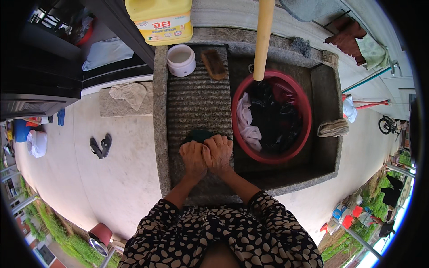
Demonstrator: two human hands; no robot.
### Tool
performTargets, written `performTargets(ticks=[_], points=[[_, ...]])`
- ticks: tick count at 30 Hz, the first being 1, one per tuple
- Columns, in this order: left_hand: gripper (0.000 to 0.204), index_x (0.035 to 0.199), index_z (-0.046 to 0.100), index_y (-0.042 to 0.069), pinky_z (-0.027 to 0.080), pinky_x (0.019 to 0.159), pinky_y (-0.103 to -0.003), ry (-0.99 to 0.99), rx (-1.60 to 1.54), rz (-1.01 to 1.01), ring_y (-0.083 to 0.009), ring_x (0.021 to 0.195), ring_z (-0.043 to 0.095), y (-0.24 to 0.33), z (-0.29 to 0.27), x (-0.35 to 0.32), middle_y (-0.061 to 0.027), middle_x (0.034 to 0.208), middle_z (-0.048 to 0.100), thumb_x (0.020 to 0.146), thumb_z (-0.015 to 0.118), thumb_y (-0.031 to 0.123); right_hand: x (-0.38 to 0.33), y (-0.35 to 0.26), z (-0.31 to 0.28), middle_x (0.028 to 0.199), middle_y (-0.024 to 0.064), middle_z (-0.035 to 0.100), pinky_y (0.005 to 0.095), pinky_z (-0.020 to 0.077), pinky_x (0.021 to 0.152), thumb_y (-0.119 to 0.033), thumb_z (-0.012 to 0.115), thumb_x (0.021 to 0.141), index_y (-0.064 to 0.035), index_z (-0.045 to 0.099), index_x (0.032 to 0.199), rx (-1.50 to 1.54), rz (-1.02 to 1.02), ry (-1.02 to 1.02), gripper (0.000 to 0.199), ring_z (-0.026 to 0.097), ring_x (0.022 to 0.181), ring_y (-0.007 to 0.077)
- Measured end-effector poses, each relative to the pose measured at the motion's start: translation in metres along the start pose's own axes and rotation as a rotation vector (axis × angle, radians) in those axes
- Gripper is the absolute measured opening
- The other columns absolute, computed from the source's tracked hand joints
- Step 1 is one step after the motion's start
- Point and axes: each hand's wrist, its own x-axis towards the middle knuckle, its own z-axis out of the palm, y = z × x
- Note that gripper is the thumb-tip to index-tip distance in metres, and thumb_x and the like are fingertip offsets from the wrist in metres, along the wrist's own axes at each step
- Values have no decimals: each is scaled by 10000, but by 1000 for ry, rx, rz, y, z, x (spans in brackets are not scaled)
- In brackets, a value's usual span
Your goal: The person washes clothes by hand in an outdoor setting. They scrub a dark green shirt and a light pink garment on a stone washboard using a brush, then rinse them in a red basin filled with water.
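Observation:
My left hand [192,157] and my right hand [219,153] are side by side, fingers curled over a dark green cloth [199,135]. They press it onto the near part of a ridged stone washboard [196,105]; most of the cloth is hidden under them. Higher on the board lie a wooden scrubbing brush [214,64] and a white round tub [182,62]. To the right, a red plastic basin [307,123] stands in the stone sink [324,89], holding a pale pink cloth [246,118] and dark wet fabric [272,123].
A tan tube [264,40] reaches down over the basin. A yellow jug [165,22] stands behind the washboard. On the sink's right wall hangs a striped rag [333,128]. Black sandals [102,146] lie on the floor to the left, near a stone slab [120,106] with a cloth.

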Motion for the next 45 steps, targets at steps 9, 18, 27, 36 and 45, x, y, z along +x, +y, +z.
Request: performTargets(ticks=[9,18,27,36,45], points=[[332,711,563,79,393,588,-446,-281,228,-145,-271,665,522,-40,24,72,-64,683,544,914,506,336,72,3,22,793,92,586,462,448,607,-240,550,847,-67,589,854,-223,249,-274,177,600,648,328],[509,987,628,26,534,778,-373,-700,-1408,-1287,-226,914,640,-23,-39,116,-88,991,636,811,637,504,15,40,-22,980,156,597,395,451,813,-331,704,777,-35,516,1246,142,37,-163,586,585,908,324],[411,1131,551,19,534,803,-380,-639,-1343,-826,-223,937,623,0,-76,85,-107,1036,627,788,738,149,3,12,-190,701,-25,551,191,410,634,-297,541,944,-12,647,922,699,445,-68,304,490,675,39],[351,1114,484,133,496,855,-346,-277,-1526,-544,-180,998,581,46,-54,92,-45,1081,589,837,699,126,-27,96,-308,798,-20,609,219,451,645,-119,689,836,-40,641,877,1061,543,384,101,554,711,74],[535,1278,463,146,529,807,-325,-650,-1513,-529,-174,970,575,150,4,114,-53,1104,555,789,607,-16,-18,115,-337,1095,86,596,368,387,937,-318,703,798,-69,623,1097,-24,428,-85,397,563,1036,193]])
